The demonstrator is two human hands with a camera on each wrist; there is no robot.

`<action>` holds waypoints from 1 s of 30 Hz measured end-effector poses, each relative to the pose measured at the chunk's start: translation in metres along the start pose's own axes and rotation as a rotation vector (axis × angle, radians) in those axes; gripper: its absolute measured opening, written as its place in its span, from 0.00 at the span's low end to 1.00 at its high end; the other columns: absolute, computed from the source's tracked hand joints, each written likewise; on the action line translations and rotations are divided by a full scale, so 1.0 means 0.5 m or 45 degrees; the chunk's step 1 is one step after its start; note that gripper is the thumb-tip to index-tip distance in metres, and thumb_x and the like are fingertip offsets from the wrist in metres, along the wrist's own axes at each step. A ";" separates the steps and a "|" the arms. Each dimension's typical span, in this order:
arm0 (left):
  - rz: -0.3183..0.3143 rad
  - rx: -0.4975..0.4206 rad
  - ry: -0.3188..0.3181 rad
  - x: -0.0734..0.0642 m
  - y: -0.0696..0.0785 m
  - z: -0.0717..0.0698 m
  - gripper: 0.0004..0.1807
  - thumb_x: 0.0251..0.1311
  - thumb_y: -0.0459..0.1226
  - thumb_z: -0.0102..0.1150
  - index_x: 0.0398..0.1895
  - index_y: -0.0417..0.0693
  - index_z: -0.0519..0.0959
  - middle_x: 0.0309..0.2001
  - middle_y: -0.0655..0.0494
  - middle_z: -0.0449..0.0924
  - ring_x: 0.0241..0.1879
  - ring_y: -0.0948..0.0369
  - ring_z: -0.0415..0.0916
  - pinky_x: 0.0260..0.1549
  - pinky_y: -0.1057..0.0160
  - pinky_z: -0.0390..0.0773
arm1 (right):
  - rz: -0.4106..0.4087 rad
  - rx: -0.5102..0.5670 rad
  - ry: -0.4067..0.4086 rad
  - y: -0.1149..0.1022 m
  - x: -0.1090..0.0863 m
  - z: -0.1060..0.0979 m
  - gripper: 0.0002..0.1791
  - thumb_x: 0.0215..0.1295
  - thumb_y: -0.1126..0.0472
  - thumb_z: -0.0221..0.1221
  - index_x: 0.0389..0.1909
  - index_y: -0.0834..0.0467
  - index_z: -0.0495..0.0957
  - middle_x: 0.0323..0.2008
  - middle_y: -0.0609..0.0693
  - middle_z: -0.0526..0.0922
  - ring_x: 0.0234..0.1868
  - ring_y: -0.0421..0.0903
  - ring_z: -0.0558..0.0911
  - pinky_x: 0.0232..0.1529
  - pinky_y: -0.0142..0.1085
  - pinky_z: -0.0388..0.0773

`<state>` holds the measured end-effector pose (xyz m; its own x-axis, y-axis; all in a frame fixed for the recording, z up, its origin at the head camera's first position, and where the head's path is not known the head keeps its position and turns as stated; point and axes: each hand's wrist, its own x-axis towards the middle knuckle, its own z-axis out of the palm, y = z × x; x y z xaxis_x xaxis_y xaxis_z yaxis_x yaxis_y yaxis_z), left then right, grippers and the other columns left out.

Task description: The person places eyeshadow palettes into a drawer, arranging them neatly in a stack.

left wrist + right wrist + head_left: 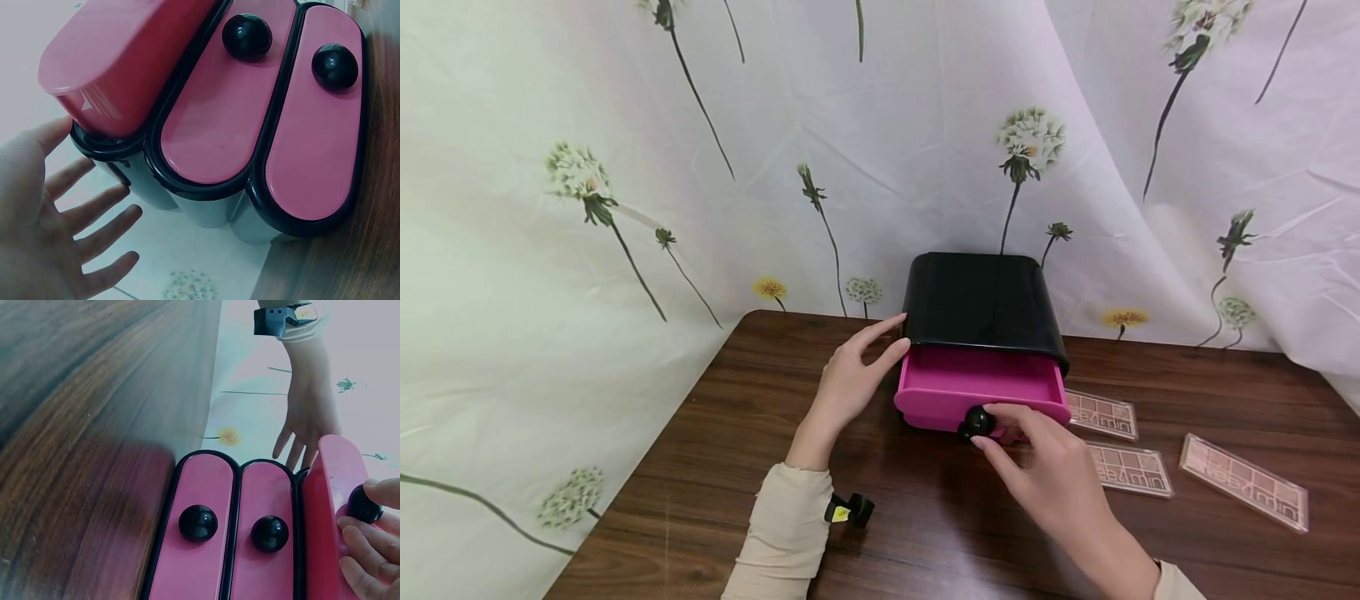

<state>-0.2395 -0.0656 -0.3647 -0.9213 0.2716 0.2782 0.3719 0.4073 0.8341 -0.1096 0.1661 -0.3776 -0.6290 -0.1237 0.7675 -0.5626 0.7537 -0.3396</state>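
The box (985, 300) is seen right of centre in the head view, set on the table (700, 467). Its top drawer (928, 408) is partly pulled out, the black knob (980, 419) being pinched in the narrow grip of the right hand (1056, 471). The box's left side is touched by the left hand (847, 375), its grip wide. Three palettes (1243, 482) are seen at lower right.

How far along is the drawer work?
Done: the top drawer stands partly open. In hand: the right hand pinches its knob; the left hand is at the casing. Likely remaining: three palettes lie outside on the table, perhaps for loading.
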 end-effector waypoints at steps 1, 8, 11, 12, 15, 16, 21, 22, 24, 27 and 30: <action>0.001 -0.001 0.001 0.000 0.000 0.000 0.27 0.65 0.63 0.53 0.66 0.75 0.73 0.65 0.66 0.71 0.65 0.57 0.68 0.61 0.43 0.68 | -0.018 -0.006 0.010 0.000 -0.001 0.000 0.25 0.42 0.66 0.78 0.45 0.55 0.83 0.31 0.43 0.84 0.30 0.35 0.81 0.30 0.26 0.76; -0.007 -0.007 -0.002 -0.001 -0.002 0.001 0.27 0.64 0.63 0.54 0.66 0.76 0.73 0.65 0.65 0.72 0.65 0.55 0.67 0.61 0.43 0.68 | -0.059 -0.011 0.011 -0.005 -0.011 -0.007 0.27 0.41 0.66 0.78 0.47 0.54 0.82 0.31 0.42 0.84 0.30 0.35 0.80 0.28 0.26 0.73; -0.009 -0.006 -0.002 -0.001 -0.002 0.001 0.27 0.64 0.63 0.54 0.66 0.76 0.73 0.65 0.65 0.71 0.65 0.56 0.67 0.61 0.43 0.68 | -0.065 0.000 -0.001 -0.008 -0.014 -0.010 0.26 0.44 0.64 0.78 0.48 0.55 0.82 0.32 0.42 0.84 0.30 0.35 0.81 0.28 0.25 0.73; -0.010 -0.003 -0.001 -0.001 -0.001 0.001 0.27 0.64 0.63 0.54 0.66 0.76 0.72 0.65 0.65 0.71 0.65 0.57 0.67 0.61 0.43 0.68 | -0.073 0.006 0.002 -0.008 -0.016 -0.010 0.24 0.48 0.61 0.77 0.48 0.55 0.82 0.32 0.43 0.84 0.30 0.35 0.81 0.29 0.25 0.73; -0.013 0.005 0.000 -0.001 -0.001 0.001 0.27 0.64 0.63 0.53 0.66 0.77 0.72 0.66 0.66 0.71 0.65 0.60 0.66 0.62 0.43 0.68 | -0.091 0.021 0.009 -0.008 -0.019 -0.010 0.17 0.64 0.49 0.67 0.48 0.55 0.82 0.32 0.43 0.84 0.30 0.36 0.80 0.29 0.26 0.74; -0.015 0.008 -0.001 -0.001 -0.001 0.001 0.27 0.64 0.64 0.53 0.66 0.77 0.72 0.66 0.66 0.70 0.65 0.61 0.66 0.62 0.43 0.67 | -0.096 0.021 0.013 -0.008 -0.020 -0.010 0.18 0.67 0.45 0.62 0.48 0.55 0.82 0.32 0.43 0.83 0.30 0.36 0.80 0.29 0.26 0.73; -0.023 0.007 -0.001 -0.002 0.002 0.001 0.27 0.64 0.63 0.54 0.66 0.77 0.72 0.65 0.67 0.71 0.64 0.63 0.67 0.61 0.46 0.69 | -0.112 0.005 0.026 -0.011 -0.025 -0.010 0.24 0.71 0.40 0.51 0.47 0.55 0.82 0.30 0.42 0.82 0.29 0.37 0.79 0.29 0.26 0.71; -0.024 0.007 -0.001 -0.002 0.002 0.001 0.27 0.64 0.63 0.54 0.66 0.77 0.72 0.65 0.67 0.71 0.64 0.63 0.67 0.61 0.47 0.69 | -0.114 -0.001 0.027 -0.011 -0.026 -0.010 0.24 0.71 0.40 0.51 0.47 0.55 0.82 0.30 0.42 0.82 0.29 0.37 0.79 0.29 0.27 0.71; -0.026 0.007 -0.001 -0.003 0.003 0.001 0.27 0.64 0.63 0.54 0.66 0.77 0.72 0.65 0.67 0.71 0.63 0.63 0.67 0.61 0.48 0.70 | -0.119 -0.012 0.027 -0.012 -0.028 -0.009 0.24 0.72 0.40 0.51 0.47 0.55 0.82 0.30 0.42 0.82 0.29 0.36 0.79 0.31 0.28 0.71; -0.025 0.010 -0.001 -0.002 0.002 0.001 0.27 0.64 0.63 0.54 0.66 0.76 0.72 0.65 0.67 0.71 0.64 0.63 0.67 0.61 0.48 0.69 | -0.121 -0.028 0.024 -0.013 -0.032 -0.009 0.24 0.71 0.40 0.51 0.46 0.55 0.82 0.30 0.42 0.82 0.29 0.36 0.79 0.33 0.30 0.70; -0.019 0.009 -0.002 0.000 0.002 0.000 0.27 0.65 0.63 0.54 0.66 0.75 0.72 0.65 0.66 0.71 0.63 0.63 0.67 0.61 0.48 0.69 | -0.128 -0.022 0.025 -0.013 -0.035 -0.008 0.24 0.72 0.40 0.51 0.46 0.55 0.82 0.30 0.42 0.82 0.29 0.36 0.79 0.31 0.29 0.71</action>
<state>-0.2390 -0.0652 -0.3641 -0.9266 0.2666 0.2652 0.3590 0.4173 0.8348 -0.0927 0.1659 -0.3869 -0.5593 -0.1864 0.8078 -0.6128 0.7492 -0.2514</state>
